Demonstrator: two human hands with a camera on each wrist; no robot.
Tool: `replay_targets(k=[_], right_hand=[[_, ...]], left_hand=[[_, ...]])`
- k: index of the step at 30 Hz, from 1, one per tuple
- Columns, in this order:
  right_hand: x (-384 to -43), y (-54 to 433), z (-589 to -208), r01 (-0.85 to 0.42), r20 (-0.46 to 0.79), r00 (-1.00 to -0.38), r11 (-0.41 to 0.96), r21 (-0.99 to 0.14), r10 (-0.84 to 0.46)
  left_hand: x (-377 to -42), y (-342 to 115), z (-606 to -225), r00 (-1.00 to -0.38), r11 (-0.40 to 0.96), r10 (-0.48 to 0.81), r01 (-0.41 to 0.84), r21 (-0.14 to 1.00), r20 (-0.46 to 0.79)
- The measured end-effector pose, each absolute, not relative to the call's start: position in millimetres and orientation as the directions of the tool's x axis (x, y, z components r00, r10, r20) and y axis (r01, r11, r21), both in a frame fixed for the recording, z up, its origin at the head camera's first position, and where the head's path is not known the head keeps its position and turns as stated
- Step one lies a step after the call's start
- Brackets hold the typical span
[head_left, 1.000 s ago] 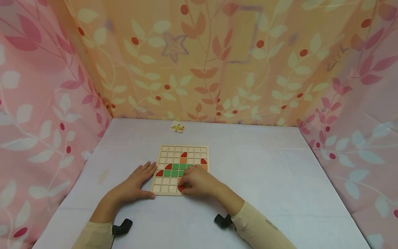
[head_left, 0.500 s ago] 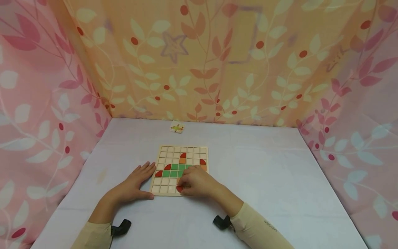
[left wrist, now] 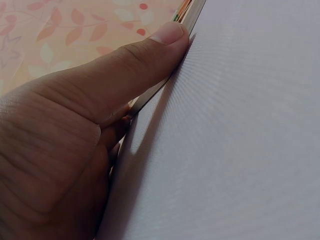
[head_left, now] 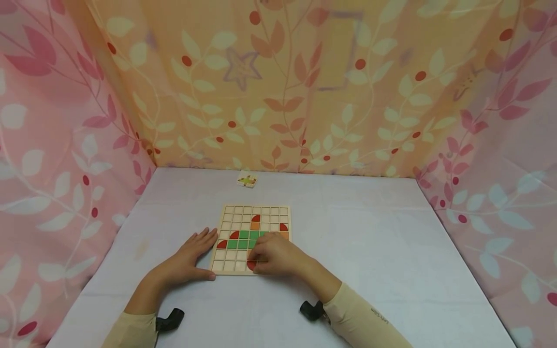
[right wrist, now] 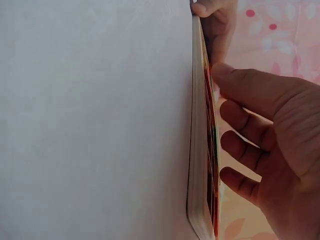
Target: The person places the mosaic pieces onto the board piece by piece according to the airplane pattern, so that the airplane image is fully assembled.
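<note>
A wooden grid board (head_left: 226, 267) lies on the white table, with red quarter-round, orange and green square tiles in its cells. My left hand (head_left: 187, 258) rests at the board's left side, fingers spread and thumb against its near-left corner; in the left wrist view the thumb (left wrist: 145, 62) touches the board's edge. Over the board's near right part, my right hand (head_left: 280, 253) has curled fingers, with thumb and forefinger at a red quarter-round tile (head_left: 251, 265) in the near row. Its other fingers (right wrist: 237, 142) are bent in the right wrist view. The hand hides several cells.
A small card (head_left: 247, 179) with a green and yellow picture lies at the table's far side. Flowered cloth (head_left: 278, 87) hangs behind and on both sides of the table. A black wrist device (head_left: 170, 320) sits by each sleeve.
Both hands stay nearly in place, the right fingertips still at the red tile. The whole view shifts slightly as the head camera moves.
</note>
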State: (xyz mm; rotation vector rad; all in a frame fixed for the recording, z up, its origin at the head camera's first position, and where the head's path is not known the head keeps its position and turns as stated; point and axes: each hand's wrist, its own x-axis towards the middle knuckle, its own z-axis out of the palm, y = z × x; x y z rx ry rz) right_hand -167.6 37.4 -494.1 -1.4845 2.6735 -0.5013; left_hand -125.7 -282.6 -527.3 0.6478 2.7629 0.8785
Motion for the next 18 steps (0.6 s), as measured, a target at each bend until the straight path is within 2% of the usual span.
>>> replay_targets(k=[4,13,18], right_hand=[[-168,42,-490,-0.826,0.138,-0.53,0.473,-0.306,-0.837],[-173,68,-477,-0.817,0.18,-0.548,0.475,-0.327,-0.817],[-173,87,-468,-0.788,0.197,-0.593,0.513,-0.34,-0.781]], left_hand=[[-125,-284,-531,-0.886,0.729,0.463,0.381,0.569,-0.001],[-126,-284,-530,-0.895,0.747,0.443,0.34,0.571,-0.046],[-126,-283,-529,-0.9,0.754,0.431,0.316,0.576,-0.07]])
